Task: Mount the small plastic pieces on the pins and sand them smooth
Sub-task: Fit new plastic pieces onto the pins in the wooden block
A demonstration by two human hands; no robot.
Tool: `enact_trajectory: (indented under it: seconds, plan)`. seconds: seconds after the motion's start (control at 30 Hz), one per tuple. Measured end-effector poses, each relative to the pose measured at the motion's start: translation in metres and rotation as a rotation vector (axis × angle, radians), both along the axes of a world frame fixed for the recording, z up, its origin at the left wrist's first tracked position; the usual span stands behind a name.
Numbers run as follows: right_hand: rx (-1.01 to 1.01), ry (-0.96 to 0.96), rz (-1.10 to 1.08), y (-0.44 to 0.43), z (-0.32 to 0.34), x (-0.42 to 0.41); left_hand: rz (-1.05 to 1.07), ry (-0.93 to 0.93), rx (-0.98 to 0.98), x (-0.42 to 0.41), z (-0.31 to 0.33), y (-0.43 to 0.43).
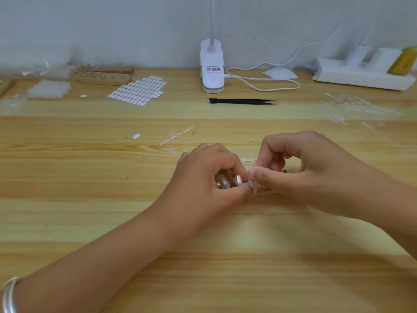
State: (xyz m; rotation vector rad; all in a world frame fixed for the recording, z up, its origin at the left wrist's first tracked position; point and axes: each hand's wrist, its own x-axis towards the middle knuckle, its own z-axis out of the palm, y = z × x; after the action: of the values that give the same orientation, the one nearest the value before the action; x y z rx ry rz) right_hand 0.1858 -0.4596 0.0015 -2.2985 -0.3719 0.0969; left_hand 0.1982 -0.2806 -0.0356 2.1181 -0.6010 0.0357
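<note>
My left hand point(207, 175) curls around a wooden pin holder at the table's middle; most of the holder is hidden under both hands. Two clear plastic pieces point(222, 181) sit on its pins between my fingers and thumb. My right hand point(300, 168) pinches another small clear piece point(251, 182) between thumb and forefinger, right beside the mounted ones. A short clear sprue bit point(247, 160) lies just behind my fingers.
A clear sprue strip point(177, 135) and a white sticker point(136, 136) lie left of centre. Black tweezers point(243, 101), a white clip lamp point(212, 66) and a sticker sheet point(138, 90) sit further back. A second wooden holder point(103, 77), plastic heaps point(48, 89) and a power strip point(363, 73) line the wall.
</note>
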Motion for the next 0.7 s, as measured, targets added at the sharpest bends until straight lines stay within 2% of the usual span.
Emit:
enact_trajectory:
  seconds: [0.33,0.47,0.6,0.7]
  plan:
    - [-0.078,-0.026,0.011,0.0,0.003,0.001,0.008,0.013,0.005,-0.001,0.001,-0.001]
    - [-0.063,-0.152,-0.019,-0.014,0.015,0.007,-0.011,0.028,0.004,-0.001,0.001,0.002]
    - [-0.128,-0.219,0.188,-0.015,0.018,0.004,-0.005,0.01,0.017,-0.001,0.001,0.001]
    - [-0.22,-0.216,0.264,-0.012,0.011,0.004,-0.005,0.021,0.009,-0.001,0.001,0.001]
